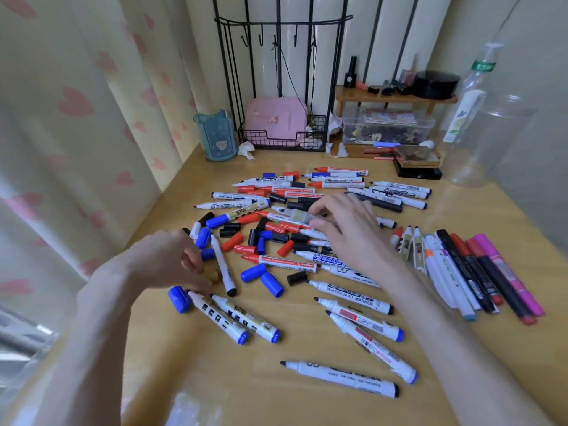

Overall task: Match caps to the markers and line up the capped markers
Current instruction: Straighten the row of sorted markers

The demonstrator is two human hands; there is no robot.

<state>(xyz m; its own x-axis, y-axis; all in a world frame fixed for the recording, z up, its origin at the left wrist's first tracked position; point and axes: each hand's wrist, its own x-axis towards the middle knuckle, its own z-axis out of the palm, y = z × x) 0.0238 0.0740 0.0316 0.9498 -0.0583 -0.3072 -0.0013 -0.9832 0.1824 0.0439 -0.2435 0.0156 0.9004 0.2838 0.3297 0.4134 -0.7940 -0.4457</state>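
Several uncapped whiteboard markers [341, 378] and loose blue, red and black caps [272, 284] lie scattered over the wooden desk [276, 401]. My left hand [172, 259] hovers at the left of the pile, its fingertips pinching a small gold cap [214, 275]. My right hand [350, 232] reaches into the middle of the pile and grips a gold-banded marker [295, 215] between thumb and fingers. A row of capped markers [467, 272] lies side by side at the right.
A blue pen cup [216, 135], a black wire rack with a pink case [276, 118], a wooden shelf over a clear box [387, 126] and empty plastic bottles [479, 118] stand along the back. A curtain hangs at the left.
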